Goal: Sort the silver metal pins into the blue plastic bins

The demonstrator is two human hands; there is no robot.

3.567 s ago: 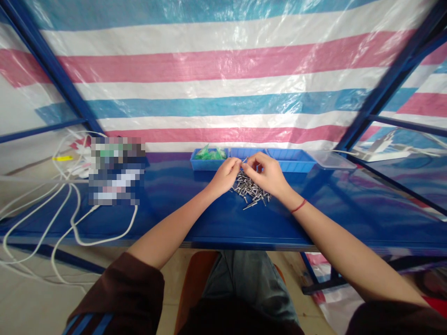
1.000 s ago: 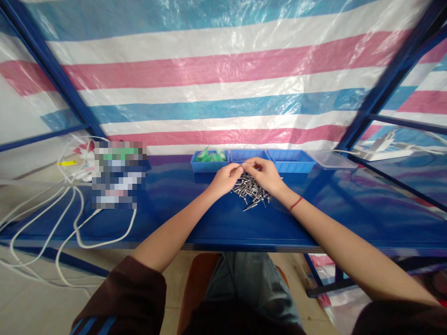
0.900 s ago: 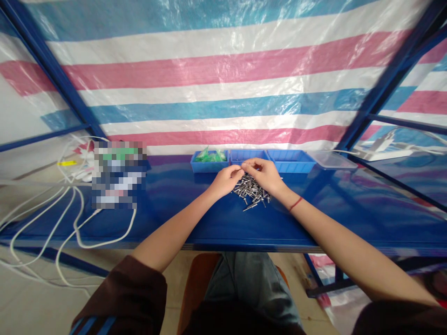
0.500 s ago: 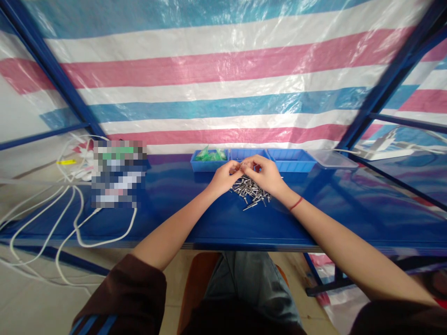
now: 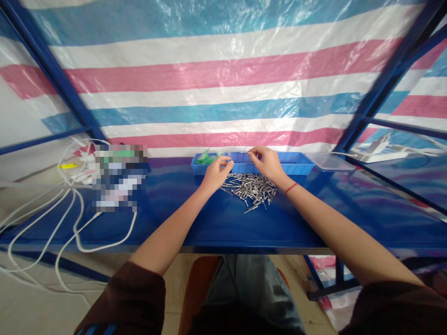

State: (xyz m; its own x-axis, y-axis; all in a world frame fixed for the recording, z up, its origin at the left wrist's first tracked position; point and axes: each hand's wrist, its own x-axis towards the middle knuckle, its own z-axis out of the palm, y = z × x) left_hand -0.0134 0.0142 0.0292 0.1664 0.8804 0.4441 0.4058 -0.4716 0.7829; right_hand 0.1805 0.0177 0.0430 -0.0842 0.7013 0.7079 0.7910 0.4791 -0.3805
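My right hand (image 5: pixel 266 162) is above the middle blue bin (image 5: pixel 240 167), thumb and forefinger pinched on a thin pop rivet (image 5: pixel 244 152) that points left. My left hand (image 5: pixel 218 172) is in front of the left blue bin (image 5: pixel 199 169), its thumb and fingertips close together. Whatever those fingertips may hold is too small to make out. Below and between the hands, a loose pile of silver pop rivets (image 5: pixel 253 188) lies on the blue table. Green plastic bags (image 5: pixel 206 157) fill part of the left bin.
The right blue bin (image 5: pixel 296 166) adjoins the others, with a clear plastic lid (image 5: pixel 331 162) beside it. White cables (image 5: pixel 78 228) and a blurred-out patch (image 5: pixel 118 177) occupy the left. Blue frame posts (image 5: pixel 377 93) and a striped sheet (image 5: pixel 216 74) stand behind the table.
My hands, together over the pile before, have parted. The right one has moved up over the middle bin with a rivet showing; the left has shifted slightly left. More of the pile is visible.
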